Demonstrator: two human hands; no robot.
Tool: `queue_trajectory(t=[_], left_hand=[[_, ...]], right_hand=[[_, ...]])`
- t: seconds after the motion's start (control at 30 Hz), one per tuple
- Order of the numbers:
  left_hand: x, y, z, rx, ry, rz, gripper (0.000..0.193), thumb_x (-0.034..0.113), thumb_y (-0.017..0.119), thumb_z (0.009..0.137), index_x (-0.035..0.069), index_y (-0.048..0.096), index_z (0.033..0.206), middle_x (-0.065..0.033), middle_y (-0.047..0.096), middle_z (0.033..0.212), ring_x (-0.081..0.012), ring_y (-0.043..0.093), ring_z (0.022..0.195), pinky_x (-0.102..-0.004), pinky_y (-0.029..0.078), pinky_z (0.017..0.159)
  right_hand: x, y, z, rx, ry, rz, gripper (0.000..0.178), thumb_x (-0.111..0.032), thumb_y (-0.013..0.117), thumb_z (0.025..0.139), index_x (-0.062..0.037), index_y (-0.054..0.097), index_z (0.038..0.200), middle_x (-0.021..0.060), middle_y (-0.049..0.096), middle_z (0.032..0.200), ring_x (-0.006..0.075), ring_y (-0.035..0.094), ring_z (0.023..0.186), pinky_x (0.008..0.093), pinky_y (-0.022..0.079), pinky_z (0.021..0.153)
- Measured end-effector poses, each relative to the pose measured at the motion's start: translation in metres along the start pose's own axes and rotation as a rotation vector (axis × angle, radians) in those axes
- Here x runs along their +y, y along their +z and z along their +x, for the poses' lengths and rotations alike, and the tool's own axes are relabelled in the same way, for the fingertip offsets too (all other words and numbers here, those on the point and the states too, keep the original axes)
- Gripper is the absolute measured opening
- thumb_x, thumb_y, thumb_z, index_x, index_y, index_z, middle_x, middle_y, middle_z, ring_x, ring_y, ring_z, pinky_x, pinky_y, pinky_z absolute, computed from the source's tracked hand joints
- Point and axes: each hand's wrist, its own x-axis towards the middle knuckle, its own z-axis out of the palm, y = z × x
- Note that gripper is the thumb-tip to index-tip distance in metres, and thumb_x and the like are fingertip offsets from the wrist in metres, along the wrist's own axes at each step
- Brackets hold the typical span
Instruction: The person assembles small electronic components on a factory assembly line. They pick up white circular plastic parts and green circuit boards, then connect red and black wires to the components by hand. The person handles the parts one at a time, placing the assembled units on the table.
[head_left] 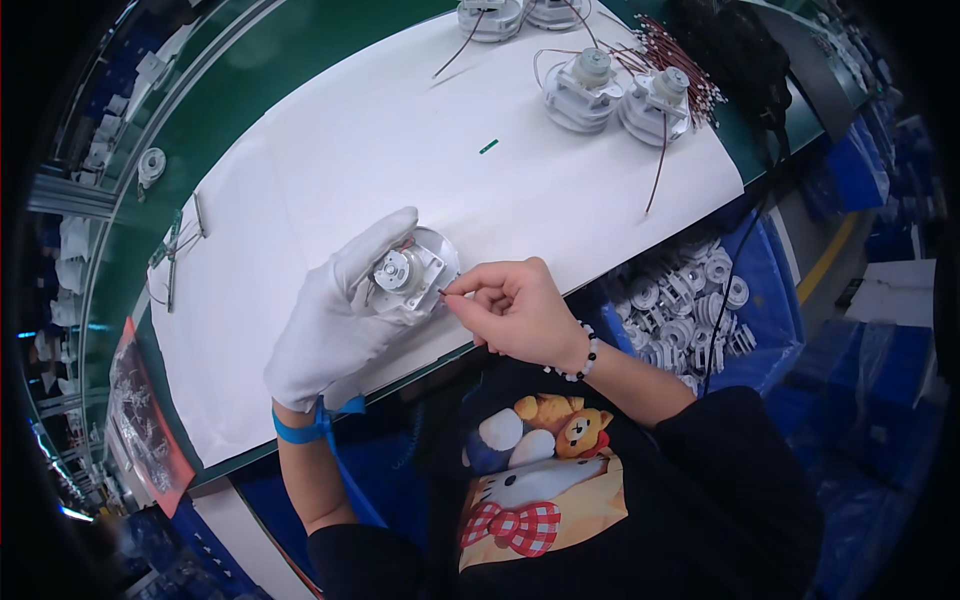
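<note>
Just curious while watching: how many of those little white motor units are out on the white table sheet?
5: one held in the gloved left hand, two side by side top right, two cut off by the top edge.

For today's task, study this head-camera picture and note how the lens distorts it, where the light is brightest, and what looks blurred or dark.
Head view: fisheye bends the white mat edges into curves; the corners fall to black. Light is brightest on the mat and the gloved left hand, washing out detail. The right hand and round white motor part are fairly sharp; the rim looks soft.

Pinched pin (443,292) (too small)
</note>
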Motion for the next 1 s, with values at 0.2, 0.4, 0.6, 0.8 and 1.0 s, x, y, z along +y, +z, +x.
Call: queue_trajectory(t=[0.2, 0.4, 0.6, 0.8, 1.0], left_hand=[[0.001, 0.000, 0.000, 0.002, -0.006, 0.004, 0.059, 0.002, 0.070, 0.071, 0.003, 0.046, 0.125, -0.0078, 0.058, 0.108, -0.0141, 0.053, 0.100, -0.0260, 0.042, 0.088], [-0.003, 0.004, 0.003, 0.022, 0.006, 0.005, 0.058, 0.002, 0.071, 0.070, 0.001, 0.047, 0.123, -0.0097, 0.057, 0.109, -0.0147, 0.054, 0.099, -0.0263, 0.042, 0.087], [0.002, 0.011, 0.002, 0.073, 0.022, 0.047, 0.057, 0.000, 0.070, 0.070, 0.001, 0.048, 0.123, -0.0107, 0.058, 0.108, -0.0153, 0.055, 0.098, -0.0262, 0.043, 0.086], [-0.005, 0.016, -0.001, 0.110, 0.030, -0.034, 0.054, 0.000, 0.070, 0.071, 0.000, 0.048, 0.121, -0.0122, 0.058, 0.108, -0.0161, 0.056, 0.097, -0.0264, 0.044, 0.084], [-0.003, 0.017, -0.002, 0.129, 0.054, 0.001, 0.050, 0.004, 0.070, 0.072, 0.000, 0.049, 0.117, -0.0118, 0.060, 0.101, -0.0164, 0.058, 0.092, -0.0265, 0.045, 0.081]], right_hand=[[-0.002, 0.002, -0.001, 0.055, -0.032, 0.014, 0.011, -0.005, 0.064, 0.075, 0.0058, 0.065, 0.076, 0.0046, 0.062, 0.059, 0.0046, 0.054, 0.045, 0.0171, 0.041, 0.042], [-0.004, -0.003, 0.003, 0.068, -0.018, 0.024, 0.010, -0.004, 0.065, 0.073, 0.0058, 0.065, 0.074, 0.0045, 0.061, 0.058, 0.0061, 0.056, 0.046, 0.0179, 0.042, 0.041], [0.003, -0.001, 0.006, 0.051, -0.025, 0.062, 0.009, -0.003, 0.065, 0.075, 0.0049, 0.063, 0.070, 0.0022, 0.058, 0.055, 0.0022, 0.050, 0.042, 0.0152, 0.037, 0.038], [0.000, 0.001, 0.006, 0.072, 0.053, 0.170, 0.009, -0.002, 0.063, 0.075, 0.0046, 0.061, 0.069, 0.0018, 0.055, 0.051, 0.0027, 0.048, 0.040, 0.0166, 0.036, 0.036], [-0.006, 0.004, 0.008, 0.080, 0.058, 0.188, 0.009, -0.001, 0.061, 0.075, 0.0045, 0.060, 0.068, 0.0031, 0.055, 0.051, 0.0043, 0.047, 0.038, 0.0186, 0.035, 0.033]])
